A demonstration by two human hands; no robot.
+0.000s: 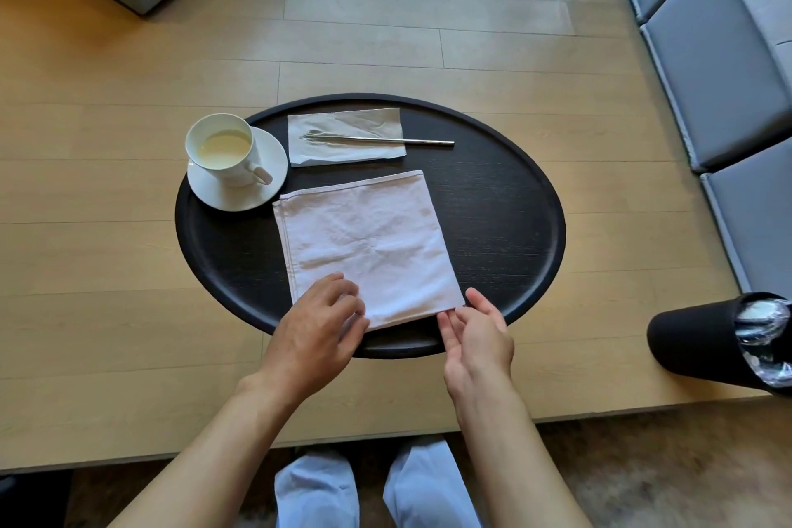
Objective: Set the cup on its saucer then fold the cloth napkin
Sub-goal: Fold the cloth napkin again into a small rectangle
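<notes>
A white cup (220,148) with pale liquid stands on its white saucer (261,195) at the left of the round black tray (514,206). A pale cloth napkin (368,240) lies flat on the tray as a folded square. My left hand (319,324) rests palm down on the napkin's near left corner, fingers curled on the cloth. My right hand (475,334) is at the near right corner, fingers apart, fingertips touching the edge of the cloth.
A paper napkin (343,135) with a metal fork (385,139) on it lies at the back of the tray. A black cylinder (703,339) with shiny contents lies at the table's right edge. Grey cushions (720,56) line the right side. My knees show below the table edge.
</notes>
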